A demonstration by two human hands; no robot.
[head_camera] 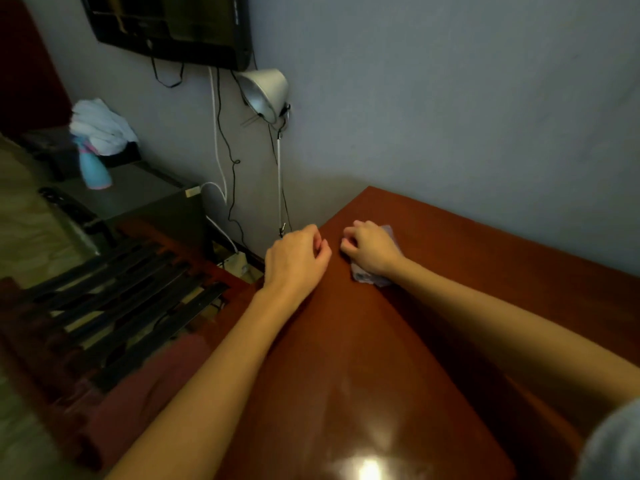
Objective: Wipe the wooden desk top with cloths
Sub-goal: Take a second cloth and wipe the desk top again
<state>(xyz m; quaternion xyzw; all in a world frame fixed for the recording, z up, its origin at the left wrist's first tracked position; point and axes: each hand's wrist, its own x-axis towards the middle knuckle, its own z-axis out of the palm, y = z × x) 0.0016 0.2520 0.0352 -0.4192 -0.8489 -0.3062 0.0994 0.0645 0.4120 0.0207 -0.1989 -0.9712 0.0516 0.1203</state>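
Both hands work at the far left corner of the reddish-brown wooden desk (pixel 398 341), whose glossy top reflects a bright light patch near the lower edge of the view. The right hand (pixel 372 249) lies palm down with curled fingers on a pale, lilac-tinted cloth (pixel 363 277), pressing it flat against the desk top; parts of the cloth show beyond the fingers and beside the wrist. The left hand (pixel 298 259) rests at the left edge of the desk, just beside the right hand, with fingers loosely curled; no cloth is visible in it, and whether it holds anything cannot be determined. The two hands are near each other but not touching. The desk top around them carries no other visible items. A white desk lamp (pixel 266 93) stands at the corner just beyond the left hand, its thin stem rising along the grey wall (pixel 450 98) and its shade tilted downward. Black and white cables (pixel 221 150) hang down the wall beside the lamp stem from a dark wall-mounted screen (pixel 173 26). Left of the desk and lower down sits a slatted dark wooden rack (pixel 131 299). Farther left, a grey cabinet (pixel 145 195) carries a light blue spray bottle (pixel 93 168), with a crumpled white towel (pixel 100 126) behind it. A grey sleeve (pixel 613 445) shows at the lower right corner.
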